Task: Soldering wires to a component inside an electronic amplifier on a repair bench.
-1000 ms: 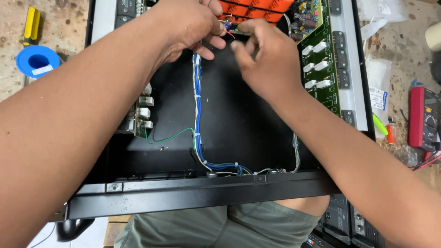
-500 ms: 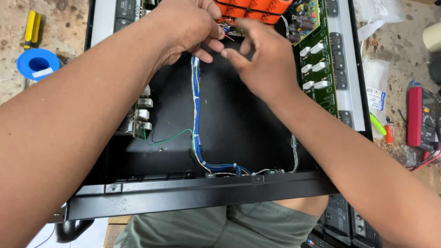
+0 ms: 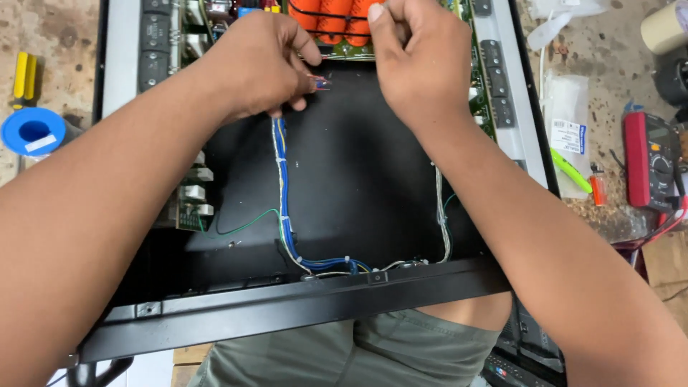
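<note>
An open black metal chassis [image 3: 358, 172] lies in front of me. A blue and white wire bundle [image 3: 282, 179] runs up its floor from the front rail. My left hand [image 3: 254, 64] grips the top end of the bundle and pinches a small blue and red connector [image 3: 319, 84] between thumb and fingertips. My right hand [image 3: 416, 64] is curled into a fist just right of it, knuckles up against the orange capacitors [image 3: 333, 14] on the green circuit board at the far edge. Whether the fist holds anything is hidden.
A blue tape roll [image 3: 32, 132] and a yellow tool [image 3: 23, 75] lie left of the chassis. On the right are a plastic bag [image 3: 566, 118], a green marker [image 3: 571, 170], an orange lighter [image 3: 598, 190], a red multimeter [image 3: 648, 161] and a pale tape roll [image 3: 666, 25].
My right hand has drawn away from the left hand's fingertips and risen toward the orange capacitors, closing into a fist. The left hand keeps its hold on the wire end.
</note>
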